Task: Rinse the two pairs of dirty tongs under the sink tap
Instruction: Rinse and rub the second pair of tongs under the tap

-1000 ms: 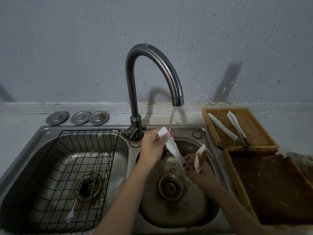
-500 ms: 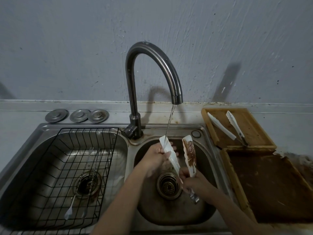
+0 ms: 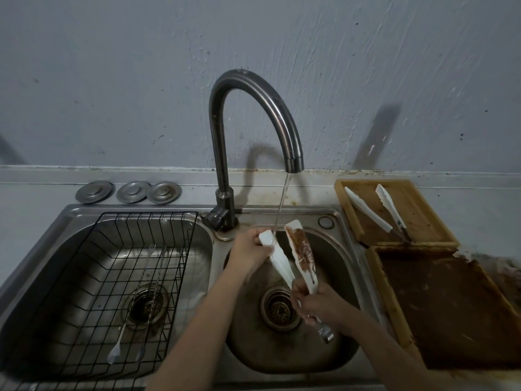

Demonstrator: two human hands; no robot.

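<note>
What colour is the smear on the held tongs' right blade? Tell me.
Brown smear on a white blade, seen in the head view.

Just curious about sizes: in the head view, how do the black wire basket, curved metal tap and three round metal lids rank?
1. Black wire basket
2. Curved metal tap
3. Three round metal lids, alike in size

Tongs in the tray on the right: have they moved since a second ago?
No. The second tongs lie in the same spot in the wooden tray.
</note>
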